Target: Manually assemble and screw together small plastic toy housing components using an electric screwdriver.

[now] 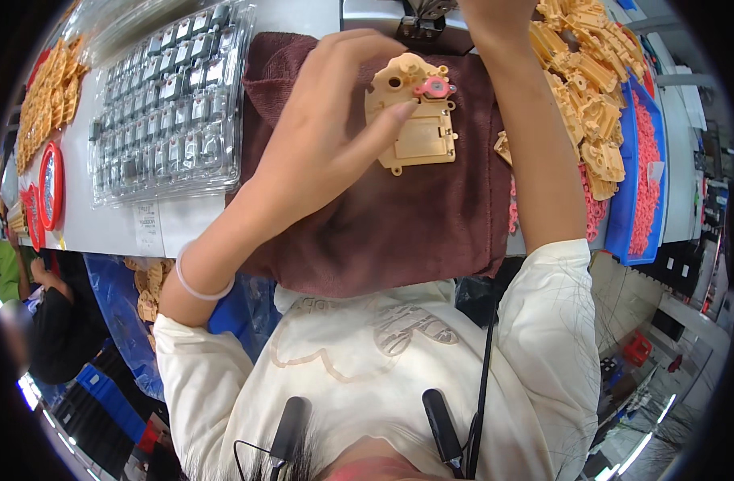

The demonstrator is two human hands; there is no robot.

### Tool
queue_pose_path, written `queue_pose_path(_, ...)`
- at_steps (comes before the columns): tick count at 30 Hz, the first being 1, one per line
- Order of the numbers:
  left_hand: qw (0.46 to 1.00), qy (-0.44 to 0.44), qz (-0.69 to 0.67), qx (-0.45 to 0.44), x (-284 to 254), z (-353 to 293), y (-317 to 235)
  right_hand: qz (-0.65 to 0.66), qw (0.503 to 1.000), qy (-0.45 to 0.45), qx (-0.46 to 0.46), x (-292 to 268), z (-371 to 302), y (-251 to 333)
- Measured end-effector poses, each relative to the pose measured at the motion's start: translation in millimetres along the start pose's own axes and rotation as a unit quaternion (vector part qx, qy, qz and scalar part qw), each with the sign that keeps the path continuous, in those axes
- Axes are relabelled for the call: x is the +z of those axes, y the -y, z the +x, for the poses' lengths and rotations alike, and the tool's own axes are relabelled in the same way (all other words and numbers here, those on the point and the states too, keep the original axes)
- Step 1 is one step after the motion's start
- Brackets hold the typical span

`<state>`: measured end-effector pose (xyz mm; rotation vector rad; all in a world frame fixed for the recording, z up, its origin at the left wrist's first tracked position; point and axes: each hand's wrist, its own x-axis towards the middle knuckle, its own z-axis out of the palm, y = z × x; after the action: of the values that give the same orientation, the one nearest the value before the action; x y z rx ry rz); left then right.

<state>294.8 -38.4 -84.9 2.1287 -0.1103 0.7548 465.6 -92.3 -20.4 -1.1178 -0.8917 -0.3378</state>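
A pale yellow plastic housing (421,138) lies on a folded brown towel (367,240) in front of me. Set into its upper right is a small pink plastic part (436,87) with a grey centre. My left hand (335,104) curves round the housing's left and upper edge, its thumb laid across the face and its fingers bent over toward the top. My right hand (495,11) reaches past the far side of the towel, beside a metal machine head (421,28). Its fingers are cut off by the upper edge, so what they hold is hidden.
At left stands a clear blister tray (170,104) of small grey-white parts, with red round containers (52,186) beyond. Yellow housings (596,96) are heaped at right, next to a blue bin (636,240) of pink parts. Further left a person (54,313) sits.
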Motion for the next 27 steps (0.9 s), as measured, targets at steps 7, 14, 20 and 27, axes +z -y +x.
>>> queue_pose_path(7,0.998,0.043,0.044,0.003,17.3,7.3,8.3,0.067,0.994,0.091,-0.009,-8.3,1.5,-10.5)
queue_pose_path(14,0.995,0.056,0.061,0.053,25.1,20.7,11.3,0.045,0.990,0.130,-0.023,-12.3,8.0,-4.7)
queue_pose_path(20,0.998,0.018,0.043,0.037,28.6,14.8,22.4,0.007,0.995,0.099,-0.016,-1.7,-3.1,-7.6)
queue_pose_path(27,0.998,-0.012,0.043,0.049,36.7,12.9,17.2,-0.075,0.994,0.082,-0.022,-10.2,-7.8,14.9)
